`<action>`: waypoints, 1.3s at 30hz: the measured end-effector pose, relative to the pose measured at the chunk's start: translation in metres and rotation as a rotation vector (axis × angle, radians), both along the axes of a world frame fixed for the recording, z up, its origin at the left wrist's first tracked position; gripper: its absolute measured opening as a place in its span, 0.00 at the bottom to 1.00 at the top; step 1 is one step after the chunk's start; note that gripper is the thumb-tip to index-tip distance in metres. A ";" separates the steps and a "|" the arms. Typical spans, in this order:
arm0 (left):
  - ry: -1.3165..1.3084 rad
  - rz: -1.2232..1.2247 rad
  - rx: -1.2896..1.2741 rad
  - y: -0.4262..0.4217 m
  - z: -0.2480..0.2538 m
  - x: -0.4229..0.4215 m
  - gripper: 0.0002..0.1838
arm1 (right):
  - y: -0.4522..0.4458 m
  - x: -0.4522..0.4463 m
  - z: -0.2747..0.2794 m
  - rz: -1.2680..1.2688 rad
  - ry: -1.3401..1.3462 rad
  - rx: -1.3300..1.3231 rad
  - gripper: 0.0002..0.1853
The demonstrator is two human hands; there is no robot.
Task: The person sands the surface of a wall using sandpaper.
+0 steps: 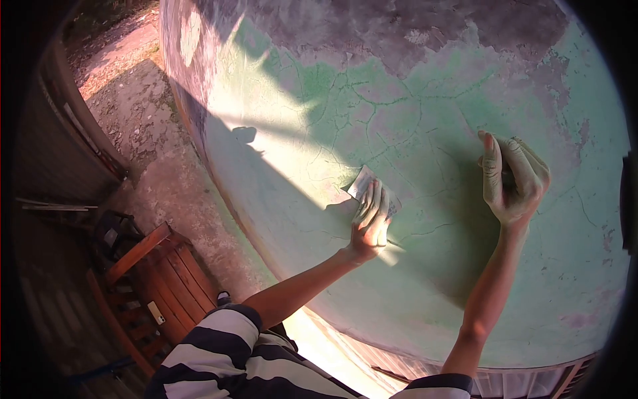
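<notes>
My left hand (pixel 372 223) presses a small grey sheet of sandpaper (pixel 359 183), with faint print on its back, flat against the wall (pixel 425 266). Its fingers lie over the sheet and cover most of it. The wall is pale green, with cracked and peeling paint. Further right, my right hand (pixel 515 176) is raised near the wall with its fingers curled in and the thumb pointing up. Whatever may be inside those fingers is hidden. Pale dust coats both hands.
A brown wooden bench (pixel 176 279) with a yellowish phone-like object (pixel 156 312) on it stands at lower left. Rough concrete ground (pixel 179 186) runs along the wall. Dark peeled patches (pixel 412 30) mark the upper wall, and sunlight falls across its left part.
</notes>
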State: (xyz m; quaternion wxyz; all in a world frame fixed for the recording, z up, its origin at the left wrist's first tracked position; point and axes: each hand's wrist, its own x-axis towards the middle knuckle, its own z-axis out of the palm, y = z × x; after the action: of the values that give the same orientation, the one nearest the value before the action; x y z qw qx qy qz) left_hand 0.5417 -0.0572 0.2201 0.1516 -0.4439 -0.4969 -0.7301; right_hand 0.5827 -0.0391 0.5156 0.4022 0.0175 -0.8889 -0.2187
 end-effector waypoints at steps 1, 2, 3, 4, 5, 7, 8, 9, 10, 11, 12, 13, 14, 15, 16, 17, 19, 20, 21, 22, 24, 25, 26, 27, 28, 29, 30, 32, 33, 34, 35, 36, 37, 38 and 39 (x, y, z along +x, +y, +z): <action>0.033 0.007 -0.009 0.003 -0.015 -0.003 0.31 | -0.001 0.000 0.000 -0.016 -0.006 -0.010 0.03; 0.065 0.016 -0.015 0.007 -0.036 -0.011 0.31 | -0.001 0.000 0.002 -0.029 -0.014 -0.018 0.04; -0.042 0.026 -0.033 0.004 -0.052 -0.016 0.29 | -0.003 -0.001 0.002 -0.027 -0.008 -0.006 0.04; -0.183 0.048 -0.089 0.000 -0.062 -0.021 0.29 | -0.005 -0.001 0.002 -0.048 -0.021 0.008 0.04; -0.298 0.045 -0.098 0.004 -0.084 -0.025 0.29 | -0.006 -0.002 0.002 -0.068 -0.032 0.021 0.04; -0.417 0.044 -0.108 -0.001 -0.075 -0.029 0.30 | -0.006 -0.003 0.001 -0.058 -0.016 0.012 0.05; -0.392 0.116 -0.128 0.002 -0.066 -0.024 0.29 | -0.005 -0.005 0.001 -0.047 0.000 -0.003 0.05; -0.368 0.186 -0.152 0.001 -0.048 -0.022 0.29 | -0.005 -0.006 0.001 -0.043 0.001 -0.003 0.05; -0.329 0.079 -0.021 0.006 -0.037 -0.018 0.30 | -0.005 -0.005 0.001 -0.043 -0.007 0.008 0.05; -0.184 0.059 -0.005 0.004 -0.017 -0.017 0.31 | -0.004 -0.004 0.001 -0.043 -0.013 0.021 0.05; -0.040 0.037 0.010 0.002 -0.001 -0.018 0.31 | -0.003 -0.004 0.000 -0.043 -0.014 0.015 0.05; -0.043 0.035 0.002 0.005 -0.001 -0.020 0.31 | -0.001 -0.004 0.000 -0.020 -0.018 0.018 0.04; 0.009 0.040 0.006 0.008 -0.001 -0.022 0.31 | 0.000 -0.004 0.000 0.003 -0.019 0.023 0.04; 0.062 0.044 0.011 0.011 -0.002 -0.024 0.32 | 0.000 -0.004 0.000 -0.001 -0.017 0.018 0.04; 0.084 0.069 -0.015 0.011 -0.016 -0.031 0.30 | -0.002 -0.003 -0.001 -0.017 -0.010 0.009 0.04; -0.008 0.107 -0.026 0.008 -0.030 -0.036 0.29 | -0.004 -0.003 0.000 -0.033 -0.002 0.002 0.04; -0.239 0.152 -0.112 0.008 -0.063 -0.038 0.28 | -0.003 -0.002 0.001 -0.025 -0.017 0.008 0.04; -0.376 0.157 -0.192 0.008 -0.080 -0.035 0.28 | -0.004 -0.002 0.001 -0.016 -0.034 0.012 0.04; -0.375 0.203 -0.190 0.002 -0.072 -0.031 0.28 | -0.004 -0.001 0.001 -0.019 -0.030 0.010 0.04; -0.372 0.205 -0.187 0.003 -0.055 -0.028 0.28 | -0.004 -0.001 0.001 -0.024 -0.020 0.012 0.03; -0.276 0.169 -0.014 0.004 -0.016 -0.015 0.29 | -0.006 0.000 -0.002 -0.036 -0.018 -0.003 0.03; -0.185 0.117 0.002 0.005 0.000 -0.013 0.29 | -0.006 0.000 -0.001 -0.040 -0.021 0.000 0.03; -0.091 0.062 0.022 0.006 0.016 -0.015 0.29 | -0.005 0.000 0.000 -0.046 -0.020 0.007 0.03; -0.036 0.009 0.042 0.005 0.033 -0.018 0.29 | -0.004 -0.001 0.000 -0.053 -0.019 0.005 0.03; -0.033 0.001 0.042 0.007 0.032 -0.020 0.29 | -0.002 -0.002 0.000 -0.026 -0.013 0.006 0.03; 0.023 0.014 0.042 0.008 0.029 -0.024 0.29 | -0.002 -0.002 -0.001 0.002 -0.005 0.007 0.03; 0.078 0.026 0.041 0.008 0.023 -0.028 0.29 | -0.003 -0.002 -0.001 -0.007 -0.003 0.007 0.03; 0.046 0.117 0.025 0.014 -0.027 -0.029 0.26 | -0.005 -0.003 0.001 -0.038 -0.019 0.022 0.03; -0.121 0.071 -0.015 0.005 -0.047 -0.021 0.26 | -0.006 -0.003 0.001 -0.041 -0.017 0.027 0.03; -0.288 0.027 -0.053 -0.002 -0.050 -0.018 0.26 | -0.005 -0.003 0.000 -0.043 -0.018 0.028 0.03; -0.286 0.027 -0.047 0.002 -0.049 -0.015 0.26 | -0.005 -0.003 0.000 -0.044 -0.020 0.028 0.03; -0.342 0.088 -0.061 0.000 -0.035 -0.010 0.26 | -0.005 -0.003 0.000 -0.045 -0.021 0.029 0.03; -0.399 0.152 -0.075 -0.002 -0.019 -0.005 0.25 | -0.005 -0.004 0.000 -0.050 -0.012 0.038 0.03; -0.368 0.127 -0.012 0.004 0.001 -0.008 0.26 | -0.006 -0.003 -0.001 -0.057 -0.010 0.040 0.03; -0.278 0.053 0.017 0.004 0.029 -0.013 0.27 | -0.005 -0.002 -0.002 -0.060 -0.018 0.032 0.03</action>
State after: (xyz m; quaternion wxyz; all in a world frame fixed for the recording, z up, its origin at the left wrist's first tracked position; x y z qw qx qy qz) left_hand 0.5284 -0.0529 0.2488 0.1044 -0.3239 -0.5184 -0.7845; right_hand 0.5806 -0.0441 0.5137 0.3870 -0.0008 -0.8890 -0.2448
